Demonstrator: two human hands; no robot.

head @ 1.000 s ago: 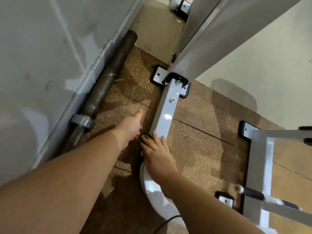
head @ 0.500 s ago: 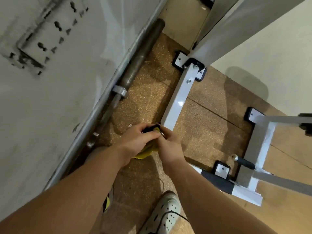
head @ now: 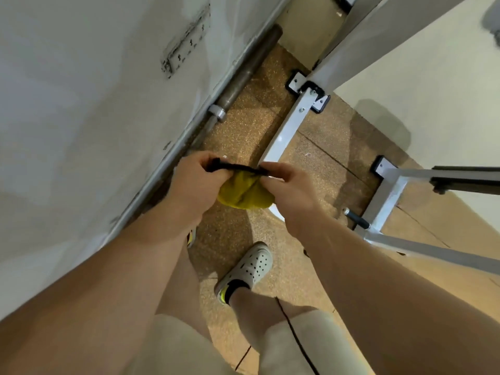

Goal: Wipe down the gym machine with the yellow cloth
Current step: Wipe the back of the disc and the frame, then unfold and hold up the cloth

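Observation:
The yellow cloth (head: 244, 194) with a black edge hangs between my two hands above the floor. My left hand (head: 193, 185) pinches the black edge at its left end. My right hand (head: 288, 190) pinches the same edge at its right end. The cloth's yellow body bunches below my fingers. The gym machine's white base bar (head: 288, 129) lies on the floor just beyond my hands, running up to a bolted foot plate (head: 308, 93) and a slanted white upright (head: 359, 41).
A dark barbell (head: 238, 85) lies along the base of the white wall (head: 81, 104) at left. Another white frame (head: 389, 196) with a black peg (head: 357, 219) stands at right. My white shoe (head: 250, 266) is on the cork-coloured floor mat (head: 235, 239). A thin black cord (head: 295, 336) hangs by my leg.
I have risen from the low base bar, and the view has pulled back. My hands have lifted the cloth off the bar and now stretch its black edge between them.

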